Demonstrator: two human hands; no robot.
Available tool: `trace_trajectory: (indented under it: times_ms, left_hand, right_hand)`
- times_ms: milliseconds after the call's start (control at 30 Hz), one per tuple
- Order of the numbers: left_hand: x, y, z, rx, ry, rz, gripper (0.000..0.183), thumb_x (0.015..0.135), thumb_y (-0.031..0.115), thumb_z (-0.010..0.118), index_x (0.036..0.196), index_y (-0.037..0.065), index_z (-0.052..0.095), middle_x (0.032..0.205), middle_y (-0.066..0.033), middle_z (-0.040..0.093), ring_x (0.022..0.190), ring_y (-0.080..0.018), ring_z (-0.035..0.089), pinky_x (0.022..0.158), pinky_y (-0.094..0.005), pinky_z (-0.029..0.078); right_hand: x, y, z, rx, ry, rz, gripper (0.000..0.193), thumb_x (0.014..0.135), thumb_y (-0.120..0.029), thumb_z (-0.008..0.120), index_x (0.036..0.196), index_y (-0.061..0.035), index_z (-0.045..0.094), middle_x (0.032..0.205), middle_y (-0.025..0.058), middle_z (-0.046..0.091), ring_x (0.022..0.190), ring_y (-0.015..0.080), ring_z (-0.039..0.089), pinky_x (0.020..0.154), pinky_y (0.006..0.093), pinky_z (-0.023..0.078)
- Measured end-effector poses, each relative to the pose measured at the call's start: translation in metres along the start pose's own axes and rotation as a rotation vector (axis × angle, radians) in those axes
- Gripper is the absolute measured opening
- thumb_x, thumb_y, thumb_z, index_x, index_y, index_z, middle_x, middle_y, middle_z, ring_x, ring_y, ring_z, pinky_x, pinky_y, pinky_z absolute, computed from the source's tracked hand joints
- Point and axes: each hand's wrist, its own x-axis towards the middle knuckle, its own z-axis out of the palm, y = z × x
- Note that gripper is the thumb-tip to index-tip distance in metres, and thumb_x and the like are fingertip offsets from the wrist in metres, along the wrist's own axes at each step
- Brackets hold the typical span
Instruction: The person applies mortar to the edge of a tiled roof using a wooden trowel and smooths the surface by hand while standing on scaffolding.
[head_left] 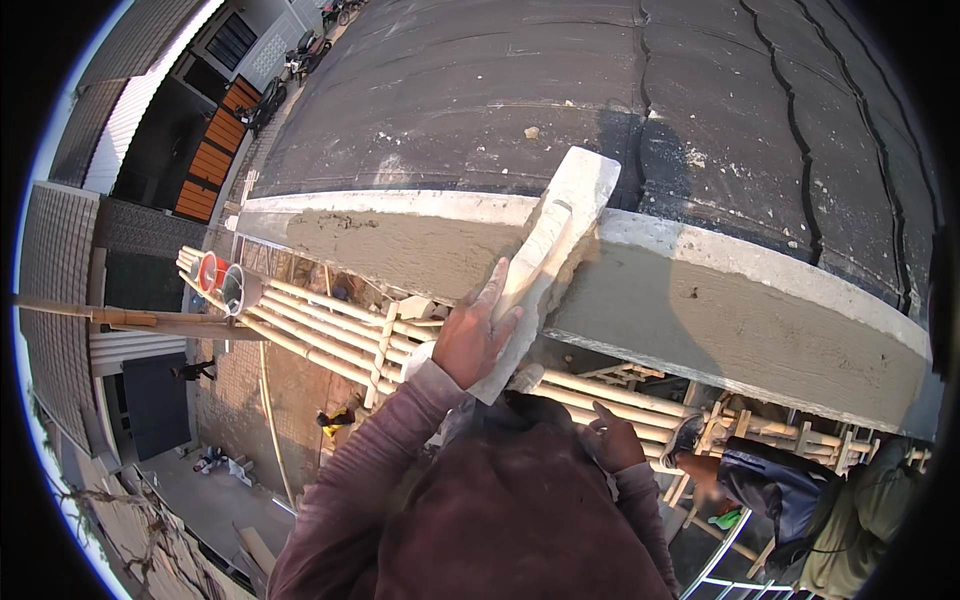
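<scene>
My left hand (474, 333) is closed round the handle of a long, pale plastering float (570, 225) caked with mortar. The float lies slantwise across the roof-edge beam, its far end above the dark roof covering. Grey, wet-looking mortar (690, 310) coats the beam's side face to the right of the float, and rougher mortar (380, 240) covers it on the left. Low beside my body, my right hand (612, 440) hangs near the bamboo poles, its index finger stretched out and no object visible in it. Its other fingers are partly hidden.
Bamboo scaffold poles (330, 345) run below the beam, high above a paved yard. Red and grey buckets (240, 290) stand at their left end. At right, a person in dark shorts (770, 490) is on the scaffold. Someone in yellow (335, 420) is below.
</scene>
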Motion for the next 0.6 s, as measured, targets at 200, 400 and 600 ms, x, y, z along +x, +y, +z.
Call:
trace_trajectory:
  times_ms: [200,400,600]
  left_hand:
    - [0.0,-0.042,0.029,-0.005,0.031,-0.101,0.07,0.099,0.022,0.063,0.158,0.003,0.031,0.128,-0.0355,0.06,0.116,-0.0517,0.06,0.1,-0.0462,0.049]
    - [-0.006,-0.219,-0.027,0.151,0.299,-0.287,0.073,0.097,0.025,0.065,0.157,0.0,0.032,0.124,-0.0335,0.064,0.115,-0.0483,0.063,0.096,-0.0466,0.051]
    - [-0.028,-0.235,-0.051,-0.081,0.486,-0.321,0.069,0.102,0.029,0.062,0.157,-0.001,0.032,0.131,-0.0244,0.063,0.101,-0.0311,0.068,0.079,-0.0367,0.056]
  right_hand:
    - [-0.015,-0.014,-0.033,0.013,0.024,0.088,0.076,0.092,-0.041,0.071,0.145,0.0088,0.047,0.113,0.0257,0.072,0.089,0.032,0.075,0.082,0.0391,0.058]
    - [-0.031,-0.037,-0.07,0.176,0.101,0.023,0.063,0.093,-0.028,0.073,0.143,0.0038,0.052,0.11,0.0224,0.073,0.094,0.0339,0.074,0.083,0.0411,0.058]
    - [-0.003,-0.099,-0.174,-0.293,0.492,-0.268,0.048,0.09,-0.027,0.075,0.127,0.0016,0.065,0.104,0.0242,0.071,0.093,0.039,0.071,0.083,0.0432,0.057]
